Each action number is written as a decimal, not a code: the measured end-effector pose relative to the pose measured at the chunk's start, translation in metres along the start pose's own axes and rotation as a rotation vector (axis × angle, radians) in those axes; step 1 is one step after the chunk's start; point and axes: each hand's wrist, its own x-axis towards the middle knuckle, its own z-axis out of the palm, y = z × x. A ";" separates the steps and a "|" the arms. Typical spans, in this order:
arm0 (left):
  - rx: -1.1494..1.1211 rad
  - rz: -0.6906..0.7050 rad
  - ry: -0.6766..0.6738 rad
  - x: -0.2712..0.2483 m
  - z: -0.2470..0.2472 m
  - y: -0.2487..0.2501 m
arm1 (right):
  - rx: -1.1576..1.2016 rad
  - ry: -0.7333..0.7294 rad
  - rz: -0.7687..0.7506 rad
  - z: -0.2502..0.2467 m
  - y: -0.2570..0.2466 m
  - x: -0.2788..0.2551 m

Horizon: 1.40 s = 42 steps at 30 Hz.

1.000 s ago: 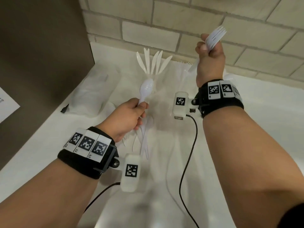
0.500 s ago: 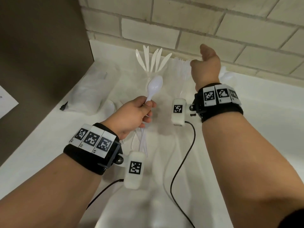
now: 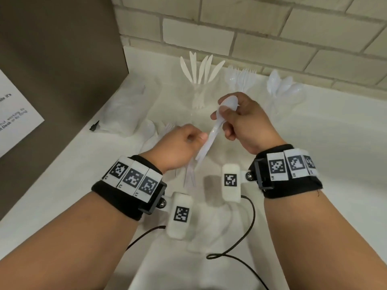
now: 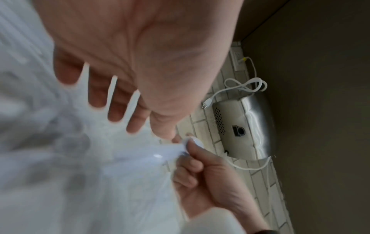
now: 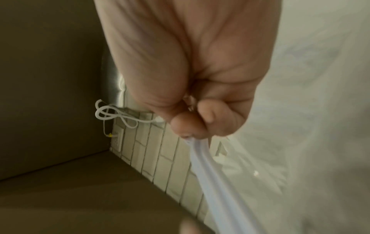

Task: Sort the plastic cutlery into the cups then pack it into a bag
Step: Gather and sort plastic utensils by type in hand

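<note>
A spoon point(image 3: 217, 122) is pinched near its bowl by the right hand point(image 3: 245, 122) above the tabletop point(image 3: 335, 164). Its handle is touched by the left hand point(image 3: 180, 145), whose fingers are curled; whether they grip it cannot be told

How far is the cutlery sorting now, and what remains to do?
Done: knives, forks and spoons already stand in cups. In hand: the right hand holds a spoon by its bowl, and the left hand is at its handle. Left: loose cutlery on the counter, then bagging.
</note>
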 end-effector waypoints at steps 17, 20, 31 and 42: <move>0.542 -0.357 -0.049 0.023 0.019 -0.015 | -0.412 0.762 -0.395 -0.122 -0.011 0.057; 0.566 -0.335 -0.037 0.024 0.022 -0.010 | -0.562 0.716 -0.298 -0.123 0.001 0.067; 0.574 -0.384 0.026 0.033 0.030 -0.013 | -0.807 0.681 -0.131 -0.111 -0.003 0.068; 0.583 -0.375 -0.028 0.033 0.031 -0.004 | -0.872 -0.246 0.242 0.013 0.034 0.047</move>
